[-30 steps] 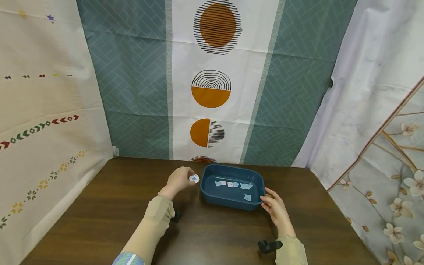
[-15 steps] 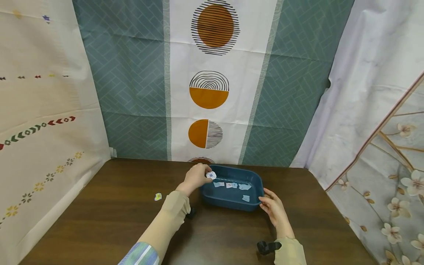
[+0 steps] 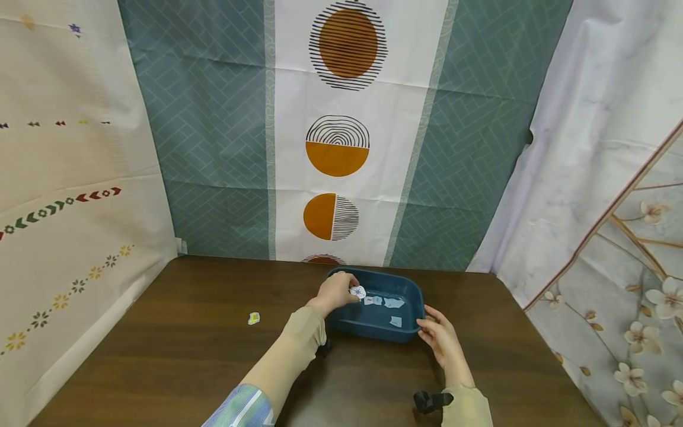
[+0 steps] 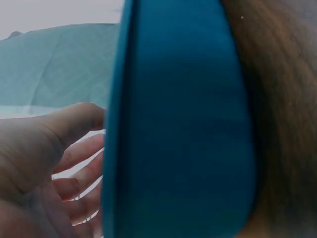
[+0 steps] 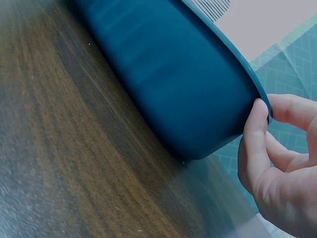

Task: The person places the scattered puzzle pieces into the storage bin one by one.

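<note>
A small white cutout [image 3: 358, 292] with a blue star-like mark is pinched in my left hand [image 3: 335, 293], over the left part of a dark blue rectangular basin [image 3: 368, 330]. Inside the basin lie several pale paper pieces [image 3: 393, 303], some in a row, with one piece [image 3: 396, 321] nearer the front. My right hand [image 3: 440, 335] holds the basin's right end; in the right wrist view its thumb and finger pinch the rim [image 5: 261, 94]. The left wrist view shows the basin's wall [image 4: 183, 119] hiding the left fingertips and what they hold.
A small yellow-and-white cutout [image 3: 254, 318] lies on the brown wooden table [image 3: 176, 356], left of the basin. Patterned cloths hang behind the table [image 3: 224, 148] and along both sides.
My left hand has carried the white cutout rightward from beside the basin to over its inside, uncovering the yellow cutout on the table. The right hand stays at the rim.
</note>
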Action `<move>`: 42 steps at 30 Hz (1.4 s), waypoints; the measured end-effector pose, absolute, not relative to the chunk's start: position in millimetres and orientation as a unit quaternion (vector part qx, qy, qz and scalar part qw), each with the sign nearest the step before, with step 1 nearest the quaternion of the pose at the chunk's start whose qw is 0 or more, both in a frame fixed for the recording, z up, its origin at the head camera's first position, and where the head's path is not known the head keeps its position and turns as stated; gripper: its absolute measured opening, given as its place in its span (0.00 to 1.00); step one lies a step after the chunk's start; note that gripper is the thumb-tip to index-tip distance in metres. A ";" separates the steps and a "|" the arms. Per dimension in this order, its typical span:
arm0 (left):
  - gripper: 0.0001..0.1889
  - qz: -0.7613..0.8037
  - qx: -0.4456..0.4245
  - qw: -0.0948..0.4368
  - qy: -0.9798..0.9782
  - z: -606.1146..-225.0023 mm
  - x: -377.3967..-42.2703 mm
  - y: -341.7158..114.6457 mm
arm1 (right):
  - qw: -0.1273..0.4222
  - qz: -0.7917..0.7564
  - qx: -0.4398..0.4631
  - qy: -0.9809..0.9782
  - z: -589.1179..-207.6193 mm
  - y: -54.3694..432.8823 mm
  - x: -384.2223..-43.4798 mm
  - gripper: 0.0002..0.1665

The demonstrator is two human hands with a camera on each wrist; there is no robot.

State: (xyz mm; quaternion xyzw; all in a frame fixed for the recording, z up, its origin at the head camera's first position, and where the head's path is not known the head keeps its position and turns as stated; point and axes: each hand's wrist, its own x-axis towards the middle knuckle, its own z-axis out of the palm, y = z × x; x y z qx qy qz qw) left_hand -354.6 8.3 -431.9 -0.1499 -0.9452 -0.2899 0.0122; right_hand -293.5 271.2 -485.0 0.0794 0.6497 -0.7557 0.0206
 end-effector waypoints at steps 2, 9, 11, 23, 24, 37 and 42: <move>0.17 -0.286 -0.153 0.006 -0.946 -434.7 -355.1 15.1 | 0.017 -0.755 0.077 0.651 -485.4 271.6 -292.5 0.36; 0.16 -0.258 -0.164 -0.012 -0.952 -443.4 -355.4 36.5 | 0.013 -0.757 0.074 0.649 -489.7 272.3 -290.9 0.36; 0.17 -0.247 -0.167 -0.017 -0.954 -445.5 -355.2 41.2 | 0.011 -0.760 0.077 0.646 -490.3 271.8 -290.2 0.37; 0.17 -0.215 -0.161 -0.053 -0.962 -458.0 -358.1 55.8 | 0.012 -0.760 0.080 0.644 -490.3 268.0 -288.8 0.36; 0.18 -0.213 -0.161 -0.055 -0.962 -459.1 -358.8 56.3 | 0.011 -0.758 0.078 0.647 -490.4 268.0 -289.3 0.35; 0.13 -0.186 -0.174 -0.072 -0.964 -461.7 -361.5 64.6 | 0.006 -0.763 0.064 0.644 -489.6 271.7 -293.0 0.35; 0.14 -0.180 -0.181 -0.067 -0.964 -463.6 -362.1 66.2 | 0.007 -0.764 0.066 0.641 -488.4 272.8 -294.1 0.35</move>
